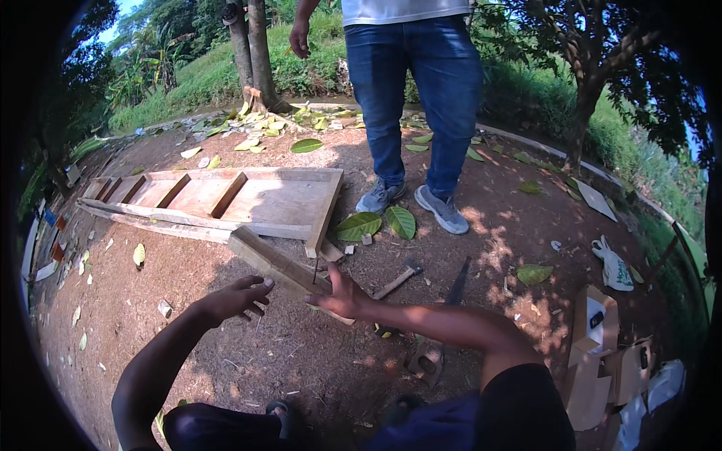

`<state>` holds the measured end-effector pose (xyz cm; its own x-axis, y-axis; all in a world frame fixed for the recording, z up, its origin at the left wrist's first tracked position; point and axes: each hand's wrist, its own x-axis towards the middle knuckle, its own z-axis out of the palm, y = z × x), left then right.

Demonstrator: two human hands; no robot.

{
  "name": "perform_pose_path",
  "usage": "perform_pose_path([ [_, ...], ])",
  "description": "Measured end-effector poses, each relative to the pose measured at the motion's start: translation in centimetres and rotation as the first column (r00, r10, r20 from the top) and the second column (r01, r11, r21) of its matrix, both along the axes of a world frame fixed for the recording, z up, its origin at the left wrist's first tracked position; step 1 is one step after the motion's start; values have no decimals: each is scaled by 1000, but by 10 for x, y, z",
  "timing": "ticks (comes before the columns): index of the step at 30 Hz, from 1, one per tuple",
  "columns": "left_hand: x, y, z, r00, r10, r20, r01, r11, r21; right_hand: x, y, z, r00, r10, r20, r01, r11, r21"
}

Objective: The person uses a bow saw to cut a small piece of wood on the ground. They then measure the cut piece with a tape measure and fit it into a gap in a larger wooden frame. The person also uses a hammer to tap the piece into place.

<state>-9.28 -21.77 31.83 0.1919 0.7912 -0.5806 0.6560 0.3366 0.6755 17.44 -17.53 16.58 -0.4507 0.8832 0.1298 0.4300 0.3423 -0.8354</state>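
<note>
My left hand [242, 299] hovers just left of a short wooden beam [263, 255], fingers loosely bent and apart, holding nothing visible. My right hand [338, 299] grips the beam at its near end; a thin dark rod stands by its index finger, though its nature is unclear. The beam slants toward me from a long ladder-like wooden frame [278, 229] with crosspieces and a board base, lying on the dirt. Right of the beam lie a hammer [391, 284], a hand saw [459, 286], a yellow-black tape measure [385, 330] and a dark metal tool [427, 362].
Another person [410, 75] stands facing me beyond the tools. Open cardboard packaging [587, 338] and a white plastic bag [613, 267] lie at right. Large fallen leaves [361, 224] dot the dirt. Trees [259, 60] and a low concrete edge border the back.
</note>
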Motion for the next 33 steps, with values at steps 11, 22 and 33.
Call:
perform_pose_path([
  [11,153,124,-58,352,-40,935,-127,988,91,80,-32,93,961,-272,-55,275,905,324],
  [22,248,-5,-137,546,-117,830,343,935,-94,114,-183,40,649,-760,29,759,645,-90],
  [33,224,-57,-185,709,-116,695,446,838,-315,74,-248,-68,679,-735,3,650,598,-469],
])
